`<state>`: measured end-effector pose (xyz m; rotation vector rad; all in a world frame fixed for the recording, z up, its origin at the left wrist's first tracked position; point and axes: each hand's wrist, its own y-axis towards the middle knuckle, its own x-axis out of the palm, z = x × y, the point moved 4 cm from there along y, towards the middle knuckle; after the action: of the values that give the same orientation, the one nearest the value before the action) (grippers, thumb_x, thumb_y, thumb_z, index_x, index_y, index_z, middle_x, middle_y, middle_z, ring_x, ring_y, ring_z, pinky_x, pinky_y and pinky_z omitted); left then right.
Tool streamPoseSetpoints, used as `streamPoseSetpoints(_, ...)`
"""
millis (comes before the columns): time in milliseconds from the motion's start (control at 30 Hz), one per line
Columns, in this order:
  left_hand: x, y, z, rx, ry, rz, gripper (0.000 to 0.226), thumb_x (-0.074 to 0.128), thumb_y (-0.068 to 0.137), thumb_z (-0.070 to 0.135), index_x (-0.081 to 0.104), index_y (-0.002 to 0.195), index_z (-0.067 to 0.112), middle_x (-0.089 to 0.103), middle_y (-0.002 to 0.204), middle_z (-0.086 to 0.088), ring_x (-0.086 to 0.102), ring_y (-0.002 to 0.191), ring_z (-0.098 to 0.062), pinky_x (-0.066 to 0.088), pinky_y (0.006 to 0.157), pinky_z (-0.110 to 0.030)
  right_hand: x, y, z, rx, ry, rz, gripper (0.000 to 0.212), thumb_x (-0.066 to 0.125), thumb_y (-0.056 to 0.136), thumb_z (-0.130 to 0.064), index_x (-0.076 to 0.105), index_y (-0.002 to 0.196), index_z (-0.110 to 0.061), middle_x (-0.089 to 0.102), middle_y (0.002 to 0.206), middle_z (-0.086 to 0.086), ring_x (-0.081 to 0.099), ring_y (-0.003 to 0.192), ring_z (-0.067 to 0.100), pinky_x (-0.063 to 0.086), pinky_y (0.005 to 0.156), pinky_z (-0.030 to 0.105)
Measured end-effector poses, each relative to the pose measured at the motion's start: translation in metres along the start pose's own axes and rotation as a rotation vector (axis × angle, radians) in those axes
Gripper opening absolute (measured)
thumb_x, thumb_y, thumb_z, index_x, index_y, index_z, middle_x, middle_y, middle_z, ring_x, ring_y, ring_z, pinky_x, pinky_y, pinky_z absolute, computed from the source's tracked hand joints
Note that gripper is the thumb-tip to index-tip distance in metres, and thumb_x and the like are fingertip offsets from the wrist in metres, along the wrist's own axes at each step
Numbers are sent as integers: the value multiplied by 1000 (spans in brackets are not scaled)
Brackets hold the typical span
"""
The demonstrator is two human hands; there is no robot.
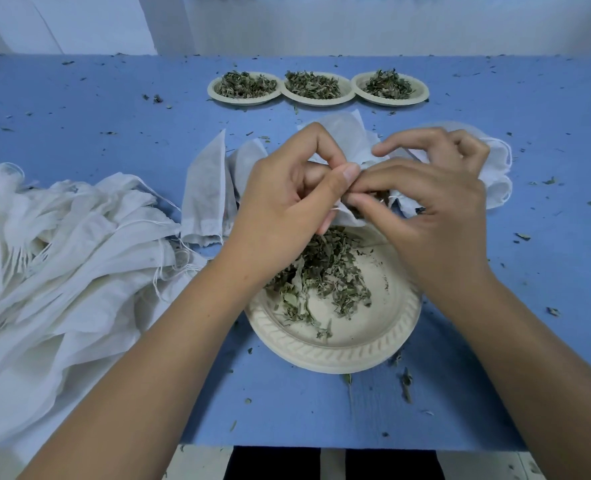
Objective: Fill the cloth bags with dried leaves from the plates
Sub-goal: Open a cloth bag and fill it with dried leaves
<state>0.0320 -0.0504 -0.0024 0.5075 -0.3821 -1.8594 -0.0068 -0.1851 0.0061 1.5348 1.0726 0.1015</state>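
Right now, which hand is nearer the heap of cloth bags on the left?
Left. The left hand is just right of the heap; the right hand is farther right, on the left hand's far side.

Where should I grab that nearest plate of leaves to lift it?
Probably the ribbed rim of the near plate, from the near side: it is bare there, while the left hand and right hand, pinching a cloth bag, and the dried leaves cover the far part.

Bag mouth hidden
Left hand (287, 192) and right hand (422, 199) cover the opening of the cloth bag (351, 216); the heap of bags (62, 258) runs off the left edge.
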Motion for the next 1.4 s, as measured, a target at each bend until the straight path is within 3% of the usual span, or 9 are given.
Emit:
streamPoseSetpoints(133, -3, 2, 0, 3, 30, 76, 22, 56, 98, 11, 50, 79, 21, 44, 44, -1, 39, 38, -7, 32, 44, -19, 4, 2, 3, 30, 78, -163, 17, 59, 89, -28, 73, 85, -18, 70, 92, -12, 55, 112, 19, 24, 100, 46)
streamPoseSetpoints(233, -9, 3, 0, 12, 22, 171, 23, 55, 98, 10, 48, 79, 19, 44, 43, 2, 40, 37, -3, 33, 43, -13, -8, 6, 10, 116, 162, -99, 19, 67, 83, -37, 61, 97, -25, 59, 101, -14, 53, 107, 18, 31, 101, 49)
streamPoseSetpoints(333, -11, 3, 1, 18, 10, 197, 23, 55, 98, 9, 47, 79, 17, 43, 43, 6, 40, 37, -3, 34, 44, -14, -5, 3, 18, 254, 149, -141, 36, 73, 76, -43, 52, 99, -26, 56, 94, -19, 51, 104, 13, 28, 102, 34)
streamPoseSetpoints(500, -8, 3, 1, 15, 41, 171, 23, 55, 98, 9, 46, 78, 18, 43, 41, 9, 40, 36, -2, 33, 43, -11, -1, 0, 16, 276, 175, -126, 16, 72, 81, -27, 58, 88, -30, 59, 82, -22, 51, 93, 0, 30, 103, 40)
streamPoseSetpoints(667, -6, 2, 1, 12, 47, 148, 23, 55, 98, 11, 47, 79, 21, 45, 41, 9, 39, 37, -5, 34, 44, -13, -5, 2, 17, 326, 194, -86, 18, 73, 79, -32, 59, 90, -31, 58, 83, -22, 52, 98, 12, 36, 98, 52)
streamPoseSetpoints(867, -7, 3, 1, 23, 51, 144, 23, 55, 98, 13, 48, 79, 23, 46, 42, 10, 39, 38, -7, 34, 44, -13, 0, 0, 20, 402, 179, -158, 23, 76, 77, -35, 58, 90, -39, 58, 85, -31, 51, 109, 15, 31, 104, 41)
streamPoseSetpoints(1133, -5, 3, 0, 16, 24, 114, 22, 55, 98, 12, 48, 80, 21, 47, 43, 9, 39, 38, -5, 34, 44, -14, -11, 2, 9, 261, 163, 41, 10, 74, 79, -31, 66, 81, -35, 58, 80, -30, 55, 101, 11, 35, 97, 54)
streamPoseSetpoints(1267, 3, -1, 1, 54, 18, 30, 21, 55, 97, 8, 48, 80, 18, 45, 44, 1, 36, 39, -6, 34, 43, -20, 9, -1, 1, 55, -56, -125, 12, 65, 89, -18, 74, 81, -20, 69, 84, -18, 55, 115, 17, 20, 102, 46)
streamPoseSetpoints(1400, -1, 1, 1, 49, 32, 78, 21, 56, 97, 9, 49, 80, 19, 47, 44, 3, 37, 38, -7, 32, 43, -19, 8, -3, 4, 68, 39, -208, 26, 46, 91, -7, 70, 95, -16, 65, 95, -18, 49, 124, 15, 15, 106, 42)
